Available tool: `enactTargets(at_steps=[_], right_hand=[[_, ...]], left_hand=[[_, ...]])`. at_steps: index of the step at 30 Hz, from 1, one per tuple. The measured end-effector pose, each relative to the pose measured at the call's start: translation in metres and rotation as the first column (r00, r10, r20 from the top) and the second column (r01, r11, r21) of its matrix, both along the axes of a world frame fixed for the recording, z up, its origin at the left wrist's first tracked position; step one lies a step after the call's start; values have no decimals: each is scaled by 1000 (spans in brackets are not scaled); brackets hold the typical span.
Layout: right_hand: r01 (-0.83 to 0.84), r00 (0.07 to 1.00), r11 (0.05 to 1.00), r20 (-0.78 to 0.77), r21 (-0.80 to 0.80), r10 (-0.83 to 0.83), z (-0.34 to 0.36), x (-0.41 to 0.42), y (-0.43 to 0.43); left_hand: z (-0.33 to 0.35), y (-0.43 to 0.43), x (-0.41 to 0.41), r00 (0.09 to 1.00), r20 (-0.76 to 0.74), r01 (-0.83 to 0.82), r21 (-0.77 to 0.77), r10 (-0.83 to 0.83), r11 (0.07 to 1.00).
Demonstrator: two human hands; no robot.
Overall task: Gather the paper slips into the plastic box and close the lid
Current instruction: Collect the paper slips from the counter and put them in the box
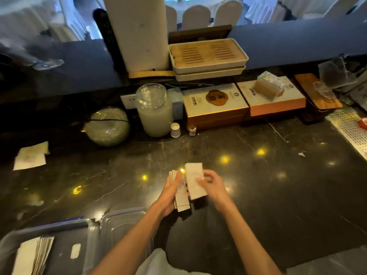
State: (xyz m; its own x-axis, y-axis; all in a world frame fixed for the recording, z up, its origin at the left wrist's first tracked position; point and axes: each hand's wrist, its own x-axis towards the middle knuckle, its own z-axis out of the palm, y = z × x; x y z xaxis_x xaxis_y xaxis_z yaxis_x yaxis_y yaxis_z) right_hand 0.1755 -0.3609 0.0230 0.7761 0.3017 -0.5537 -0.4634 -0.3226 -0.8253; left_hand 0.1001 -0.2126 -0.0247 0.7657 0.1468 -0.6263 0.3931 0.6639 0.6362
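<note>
My left hand (172, 192) grips a stack of paper slips (181, 203) held on edge above the dark marble counter (258, 185). Beside it, my right hand (211, 184) pinches a single white slip (194, 180), which touches the stack. A clear plastic box (59, 235) sits open at the lower left with a bundle of slips (33, 255) and one small slip (75, 251) inside. Its clear lid (123, 223) lies just right of the box. More white slips (30, 155) lie loose on the counter at the far left.
Along the back stand a round glass jar (108, 126), a tall jar of pale liquid (155, 112), a small shaker (175, 130), two gift boxes (214, 104) and stacked trays (208, 56). A perforated metal mat (349, 124) lies at the right edge.
</note>
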Motion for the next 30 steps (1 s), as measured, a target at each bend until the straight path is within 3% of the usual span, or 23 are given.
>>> enactTargets(at_steps=[2, 6, 9, 11, 13, 15, 20, 25, 30], right_hand=[[-128, 992, 992, 22, 7, 128, 3, -33, 24], [-164, 954, 972, 226, -168, 200, 11, -71, 45], [-167, 888, 934, 364, -317, 282, 13, -84, 45], [-248, 937, 953, 208, -174, 281, 12, -88, 39], [-286, 957, 951, -20, 121, 290, 10, -93, 27], [-315, 944, 923, -24, 221, 328, 2, -100, 11], [-247, 969, 940, 78, 234, 236, -29, -121, -25], [-176, 962, 984, 215, 22, 167, -61, -146, -44], [-193, 942, 975, 257, -109, 215, -80, -161, -50]], left_hand=[[6, 4, -10, 999, -6, -51, -18, 51, 999], [17, 11, -33, 993, 31, -117, -18, 118, 993], [24, 8, -47, 987, 88, -143, 124, 132, 982], [35, 1, -54, 982, 157, -143, 279, 101, 950], [47, -7, -62, 973, 233, -118, 506, -3, 854], [51, -16, -73, 940, 299, -67, 632, -164, 772], [35, -35, -100, 875, 244, 167, 659, -418, 734], [9, -60, -113, 910, 207, 183, 577, -359, 796], [-8, -70, -118, 904, 166, 198, 654, -394, 730]])
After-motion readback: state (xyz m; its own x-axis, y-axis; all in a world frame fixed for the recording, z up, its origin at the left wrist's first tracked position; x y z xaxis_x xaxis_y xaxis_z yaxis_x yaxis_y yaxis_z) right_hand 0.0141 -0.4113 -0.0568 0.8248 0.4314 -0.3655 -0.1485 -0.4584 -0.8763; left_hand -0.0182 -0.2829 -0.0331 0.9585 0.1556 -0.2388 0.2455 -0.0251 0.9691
